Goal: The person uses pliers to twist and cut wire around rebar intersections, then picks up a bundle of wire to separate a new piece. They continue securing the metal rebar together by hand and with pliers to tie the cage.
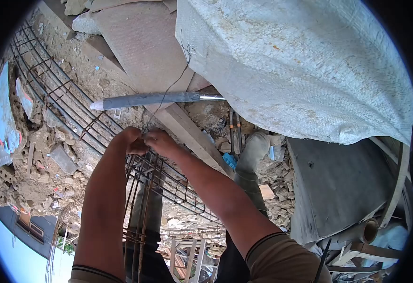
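Both of my hands meet at the middle of the long rebar cage (58, 87). My left hand (134, 140) has its fingers curled in at the bars, and my right hand (160, 141) is pinched close beside it. A thin dark wire (174, 85) rises from between the fingers toward the white woven sheet. Which fingers grip the wire is hard to make out. Just below the hands stand upright rusty bars (145, 207), tied with crosswise stirrups. Beyond the hands lies a bar with a dark grey wrapped handle (145, 99).
A white woven sheet (301, 61) covers the upper right. Orange-marked pliers-like handles (235, 132) stand near my boot. A wooden beam (197, 139), a dark board (343, 184), a pipe end (370, 230), rubble and a plastic bottle (2, 155) lie around.
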`<state>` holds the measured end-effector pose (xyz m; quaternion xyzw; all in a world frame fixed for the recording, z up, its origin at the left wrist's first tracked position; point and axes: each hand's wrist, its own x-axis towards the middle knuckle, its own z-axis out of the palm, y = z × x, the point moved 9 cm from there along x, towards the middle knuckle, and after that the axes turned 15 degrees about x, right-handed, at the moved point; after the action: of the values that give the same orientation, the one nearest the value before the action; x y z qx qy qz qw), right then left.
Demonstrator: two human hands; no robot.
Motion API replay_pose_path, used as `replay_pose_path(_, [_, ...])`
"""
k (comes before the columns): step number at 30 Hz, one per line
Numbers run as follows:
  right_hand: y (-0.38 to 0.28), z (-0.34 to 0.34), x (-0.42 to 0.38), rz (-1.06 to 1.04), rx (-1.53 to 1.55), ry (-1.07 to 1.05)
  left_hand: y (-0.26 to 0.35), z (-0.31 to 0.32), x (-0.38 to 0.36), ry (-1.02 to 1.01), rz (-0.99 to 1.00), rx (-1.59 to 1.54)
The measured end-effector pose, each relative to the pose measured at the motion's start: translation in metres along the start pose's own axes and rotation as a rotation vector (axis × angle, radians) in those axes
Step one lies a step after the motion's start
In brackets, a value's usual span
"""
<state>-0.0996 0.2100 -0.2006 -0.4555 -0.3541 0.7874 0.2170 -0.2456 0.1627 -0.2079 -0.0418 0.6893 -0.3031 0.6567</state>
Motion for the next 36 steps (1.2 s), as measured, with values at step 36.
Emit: replay_pose_path(36, [-0.114, -0.112, -0.226, 1.402, -0.126, -0.526, -0.015, 0.135, -0.042, 0.257, 0.359, -1.67])
